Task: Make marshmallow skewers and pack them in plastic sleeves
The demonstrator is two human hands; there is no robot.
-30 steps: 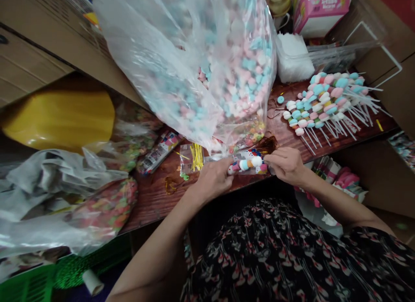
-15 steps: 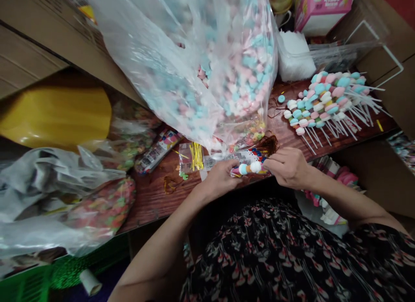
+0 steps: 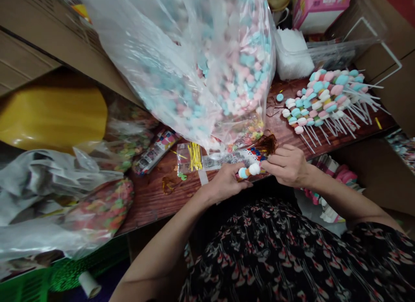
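Observation:
Between my hands is a skewer of blue, white and orange marshmallow candies (image 3: 249,170). My left hand (image 3: 223,184) is closed around its left end, with the thumb stretched along below. At the right end my right hand (image 3: 288,165) pinches close to the white candy; the stick itself is mostly hidden. Just behind the hands lie printed plastic packets (image 3: 227,158) and a tuft of dark gold ties (image 3: 266,144). A small clear bag of yellow twist ties (image 3: 194,157) lies to the left.
A huge clear bag of pastel marshmallows (image 3: 194,68) fills the back. Finished-looking candy skewers (image 3: 324,98) lie piled at the right, near a white stack of wrappers (image 3: 293,55). Another bag of colourful gummies (image 3: 100,207) and a yellow container (image 3: 55,116) are on the left.
My left thumb has shifted down, away from the candies, and the skewer has tilted slightly. My right hand keeps its pinch. The whole view has slid a little.

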